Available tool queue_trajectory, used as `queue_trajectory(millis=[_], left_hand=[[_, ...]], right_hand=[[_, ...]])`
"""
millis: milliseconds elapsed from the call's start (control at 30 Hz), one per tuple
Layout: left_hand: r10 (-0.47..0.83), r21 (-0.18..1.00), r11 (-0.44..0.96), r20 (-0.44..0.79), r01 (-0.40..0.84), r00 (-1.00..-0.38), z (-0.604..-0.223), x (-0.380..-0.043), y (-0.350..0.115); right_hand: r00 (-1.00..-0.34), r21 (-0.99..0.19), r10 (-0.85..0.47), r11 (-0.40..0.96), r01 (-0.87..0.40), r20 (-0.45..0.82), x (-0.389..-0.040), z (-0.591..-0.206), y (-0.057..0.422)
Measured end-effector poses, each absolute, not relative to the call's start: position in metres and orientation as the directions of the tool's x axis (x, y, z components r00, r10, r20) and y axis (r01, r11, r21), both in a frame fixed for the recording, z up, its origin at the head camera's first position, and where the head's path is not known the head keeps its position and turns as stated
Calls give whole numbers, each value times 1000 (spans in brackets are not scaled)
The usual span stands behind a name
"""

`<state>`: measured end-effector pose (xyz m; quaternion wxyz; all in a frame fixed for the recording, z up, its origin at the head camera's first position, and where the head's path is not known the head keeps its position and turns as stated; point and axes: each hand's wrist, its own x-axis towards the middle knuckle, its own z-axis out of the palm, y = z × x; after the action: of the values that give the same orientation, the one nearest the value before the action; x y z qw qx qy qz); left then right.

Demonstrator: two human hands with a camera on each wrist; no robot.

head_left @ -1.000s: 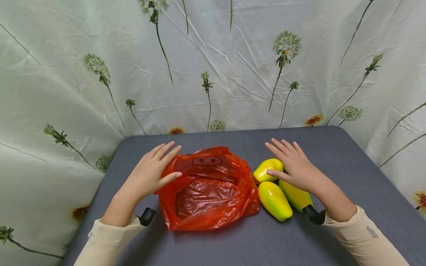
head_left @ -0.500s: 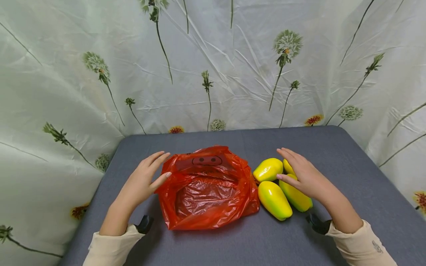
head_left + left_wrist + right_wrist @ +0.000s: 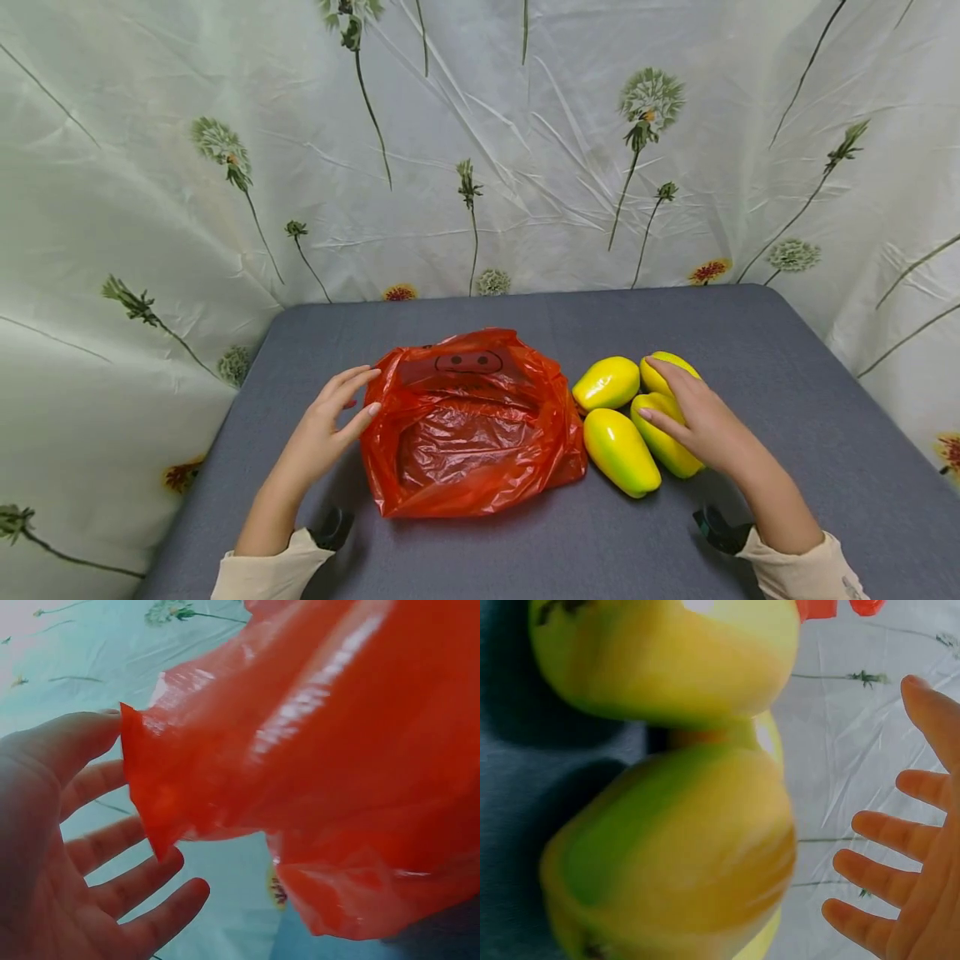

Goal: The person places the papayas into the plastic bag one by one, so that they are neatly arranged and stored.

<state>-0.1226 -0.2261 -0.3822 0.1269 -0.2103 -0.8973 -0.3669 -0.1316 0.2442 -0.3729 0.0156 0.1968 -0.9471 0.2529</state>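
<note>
Head view: on a grey fabric-covered table [image 3: 517, 558] lies a gaping red plastic bag [image 3: 472, 433]. The left hand [image 3: 324, 427], fingers spread, is at its left edge, contact unclear; the right hand [image 3: 703, 421], also spread, hovers by four glossy yellow-green oval fruits [image 3: 624, 450] beside the bag.

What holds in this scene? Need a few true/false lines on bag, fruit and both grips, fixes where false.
1. The red bag gapes open on the grey table. True.
2. The left grip is at the bag's left side. True.
3. The yellow fruits lie right of the bag. True.
4. They number three. False: four.
5. The right grip is clenched round a fruit. False: it is open, holding nothing.
6. One fruit is inside the bag. False: all four lie outside.
</note>
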Motion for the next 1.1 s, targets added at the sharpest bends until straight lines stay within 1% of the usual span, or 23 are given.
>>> queue_trajectory(millis=[367,467,733,1100], left_hand=[[214,741,565,292,363,-932,-394,-116,-227],[208,757,550,286,354,-935,-394,-114,-226],[210,769,512,319,382,-924,-374,-102,-212],[194,760,525,331,383,-924,-374,-102,-213]], right_hand=[[-955,-561,-284,779,-282,87,-119,-397,259],[-953,-575,-281,764,-291,110,-116,-404,261],[-955,-575,-264,765,-291,133,-110,-416,263],[-927,-527,-285,763,-373,244,-112,-426,265]])
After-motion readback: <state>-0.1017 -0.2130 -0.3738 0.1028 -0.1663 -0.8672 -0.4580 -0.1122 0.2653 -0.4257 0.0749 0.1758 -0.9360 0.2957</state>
